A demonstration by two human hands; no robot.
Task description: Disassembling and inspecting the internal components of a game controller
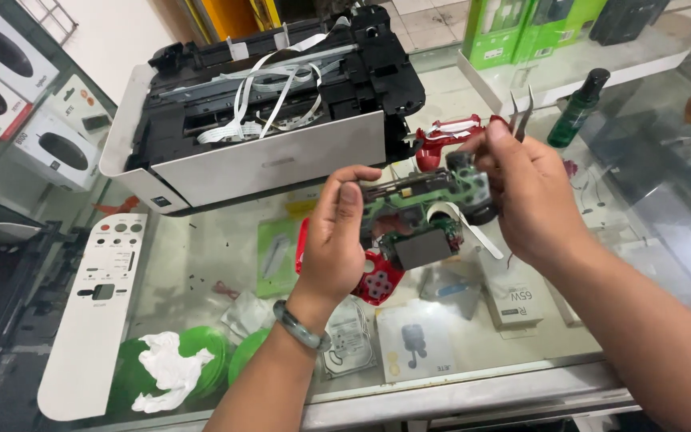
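Note:
My left hand (336, 236) and my right hand (525, 188) hold a green game-controller circuit board (417, 216) between them, above a glass counter. The board carries a dark grey battery block and black thumbsticks at its right end. My right hand also pinches metal tweezers (521, 108), their tips pointing up. A red controller shell half (377, 280) with white button holes lies on the counter just below my left hand. Another red shell part (441, 140) rests behind the board, next to the printer.
An opened white printer (281, 156) with exposed black insides and white ribbon cables fills the back of the counter. A white control panel strip (93, 312) lies at the left, green lids and crumpled tissue (171, 368) near the front edge. A dark green bottle (577, 108) stands at right.

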